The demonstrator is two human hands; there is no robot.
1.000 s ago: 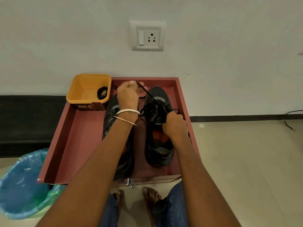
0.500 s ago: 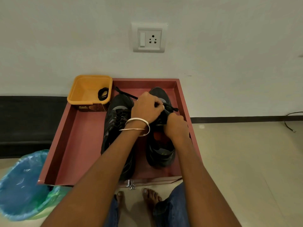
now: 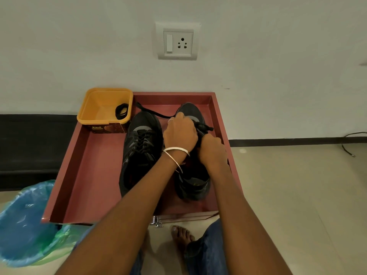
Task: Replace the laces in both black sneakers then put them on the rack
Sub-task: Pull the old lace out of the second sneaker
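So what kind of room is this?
Probably a room in a home, down at floor level by a wall. There is a wall socket, a tiled floor, and a pulled-out drawer holding sneakers, with bare feet beside it.

Only readable text: "Amul" in yellow-gold script on the dark brown label band of the yellow tub (image 3: 105, 108), back-left corner of the red tray (image 3: 95, 175). Smaller line under it, too small to make out. Sneakers, wall socket, blue bag etc.: no lettering I can read from here.
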